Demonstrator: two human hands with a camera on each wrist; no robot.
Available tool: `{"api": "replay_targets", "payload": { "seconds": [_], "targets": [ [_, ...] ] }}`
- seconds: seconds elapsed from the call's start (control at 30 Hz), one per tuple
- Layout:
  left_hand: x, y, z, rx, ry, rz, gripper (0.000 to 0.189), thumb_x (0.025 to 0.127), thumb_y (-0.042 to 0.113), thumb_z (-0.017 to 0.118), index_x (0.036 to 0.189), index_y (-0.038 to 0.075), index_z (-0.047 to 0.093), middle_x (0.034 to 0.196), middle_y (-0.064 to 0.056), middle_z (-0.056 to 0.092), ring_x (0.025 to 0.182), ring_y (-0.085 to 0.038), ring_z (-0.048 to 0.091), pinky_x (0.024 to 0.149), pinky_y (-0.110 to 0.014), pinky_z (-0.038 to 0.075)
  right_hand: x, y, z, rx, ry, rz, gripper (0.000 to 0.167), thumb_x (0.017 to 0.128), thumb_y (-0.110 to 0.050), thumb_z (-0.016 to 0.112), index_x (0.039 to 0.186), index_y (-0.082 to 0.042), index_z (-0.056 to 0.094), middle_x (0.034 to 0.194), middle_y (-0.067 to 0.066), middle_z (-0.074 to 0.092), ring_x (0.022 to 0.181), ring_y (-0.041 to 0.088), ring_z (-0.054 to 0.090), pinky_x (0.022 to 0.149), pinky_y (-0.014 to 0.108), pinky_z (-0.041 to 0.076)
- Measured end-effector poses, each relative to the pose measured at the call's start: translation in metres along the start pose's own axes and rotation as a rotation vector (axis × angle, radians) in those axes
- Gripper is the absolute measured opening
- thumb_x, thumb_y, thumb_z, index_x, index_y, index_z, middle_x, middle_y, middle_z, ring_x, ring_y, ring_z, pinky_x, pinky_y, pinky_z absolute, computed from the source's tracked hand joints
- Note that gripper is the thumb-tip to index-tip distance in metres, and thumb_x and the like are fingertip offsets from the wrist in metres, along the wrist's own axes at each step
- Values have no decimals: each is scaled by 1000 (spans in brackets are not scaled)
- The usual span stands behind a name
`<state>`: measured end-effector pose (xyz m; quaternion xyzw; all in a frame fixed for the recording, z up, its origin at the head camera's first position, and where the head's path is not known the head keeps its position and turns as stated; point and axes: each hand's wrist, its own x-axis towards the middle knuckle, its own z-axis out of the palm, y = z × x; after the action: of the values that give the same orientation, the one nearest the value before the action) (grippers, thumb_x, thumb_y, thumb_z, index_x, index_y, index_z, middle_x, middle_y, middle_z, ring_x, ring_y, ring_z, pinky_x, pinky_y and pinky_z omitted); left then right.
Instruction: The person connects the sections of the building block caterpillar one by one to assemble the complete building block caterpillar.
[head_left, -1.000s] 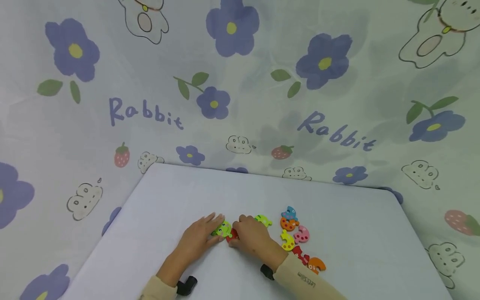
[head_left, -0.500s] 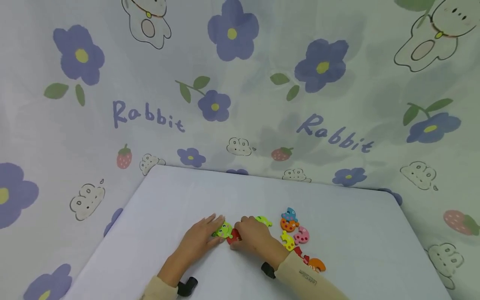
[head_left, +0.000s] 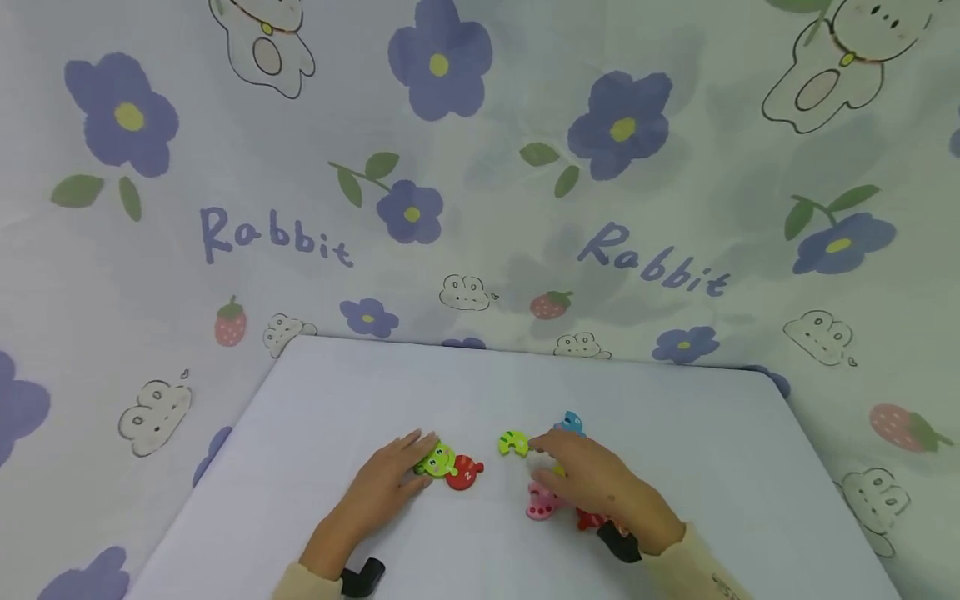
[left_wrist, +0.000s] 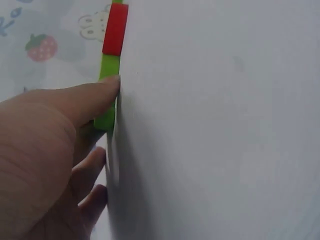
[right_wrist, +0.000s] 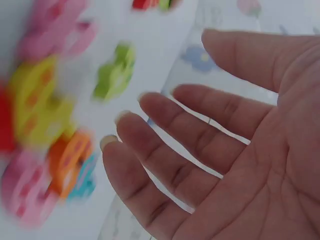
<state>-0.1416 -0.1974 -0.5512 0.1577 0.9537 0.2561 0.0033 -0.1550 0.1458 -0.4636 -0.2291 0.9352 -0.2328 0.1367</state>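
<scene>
A green smiling caterpillar-head puzzle piece (head_left: 437,461) lies on the white table. My left hand (head_left: 386,481) holds it, thumb at the near edge and fingers over its far left side; the left wrist view shows the thumb (left_wrist: 102,97) against its green edge. Joined to its right is a red piece (head_left: 464,472) marked 2. My right hand (head_left: 592,475) hovers with spread fingers and a bare palm over the loose pieces. Nearest its fingertips is a green striped piece (head_left: 513,443). A pink piece (head_left: 542,502) sits below its thumb.
Under and behind the right hand lie more puzzle pieces, partly hidden: a blue one (head_left: 572,422), a red one (head_left: 591,518), a yellow one (right_wrist: 37,105) and an orange one (right_wrist: 70,157). A rabbit-and-flower cloth (head_left: 480,167) hangs behind the table (head_left: 375,379).
My right hand has let go of the red piece and moved right, over the loose pieces, its fingers opening. The left hand stays at the caterpillar head.
</scene>
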Motion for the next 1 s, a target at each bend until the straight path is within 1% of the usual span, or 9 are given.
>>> {"api": "replay_targets", "payload": {
  "seconds": [0.13,0.23,0.3,0.43,0.5,0.6,0.73,0.8,1.0],
  "targets": [
    [-2,-6,-3,-66,-16,-59,67,95,20,79,156,26,52,161,-6,46,150,-33,40,121,-58,32,-21,24,-8,35,0,21,46,98,-31,74,139,-10,66,133,5,67,125,30,61,105,56,51],
    [-3,-8,-3,-110,-29,-106,65,97,21,77,156,29,51,163,-4,43,151,-35,36,121,-59,30,-36,38,-8,42,5,65,49,96,-34,77,138,-12,66,132,5,67,124,30,61,104,59,51],
    [-2,-9,-2,-142,-23,-119,65,97,21,77,156,28,52,163,-3,44,151,-35,36,121,-59,30,-45,46,-8,48,11,110,51,93,-36,80,137,-13,67,130,3,68,122,30,62,103,59,52],
    [0,-9,0,-180,7,-99,60,95,18,79,151,22,57,159,-1,49,150,-31,39,121,-57,32,-62,61,-7,77,23,183,51,91,-36,82,135,-15,68,123,-1,69,111,23,65,94,52,59],
    [1,-8,0,-190,22,-82,56,95,17,79,148,19,61,158,1,51,150,-29,40,121,-55,33,-68,68,-6,85,32,213,50,91,-36,82,134,-14,69,121,-3,69,107,21,65,90,49,60],
    [0,-7,1,-200,43,-58,50,95,15,79,143,16,65,157,2,52,149,-28,42,121,-54,33,-76,78,-4,88,38,255,48,91,-35,82,132,-14,69,121,-3,69,106,19,65,91,48,60],
    [1,-6,1,-203,68,-47,45,95,15,79,139,15,67,156,1,53,148,-28,43,120,-54,34,-84,85,0,69,34,320,47,86,-33,86,128,-15,71,117,-6,70,105,17,65,95,50,58],
    [1,-5,2,-211,82,-53,43,94,15,80,136,15,69,156,0,53,148,-29,43,120,-54,34,-88,87,3,37,40,331,47,84,-32,89,125,-17,72,114,-8,70,104,15,64,98,50,57],
    [-1,-7,6,-234,120,-72,37,92,12,81,128,15,72,154,0,55,148,-30,44,120,-55,34,-93,88,14,-34,68,303,44,78,-30,93,116,-20,74,113,-10,66,104,14,60,99,48,56]
  ]
}}
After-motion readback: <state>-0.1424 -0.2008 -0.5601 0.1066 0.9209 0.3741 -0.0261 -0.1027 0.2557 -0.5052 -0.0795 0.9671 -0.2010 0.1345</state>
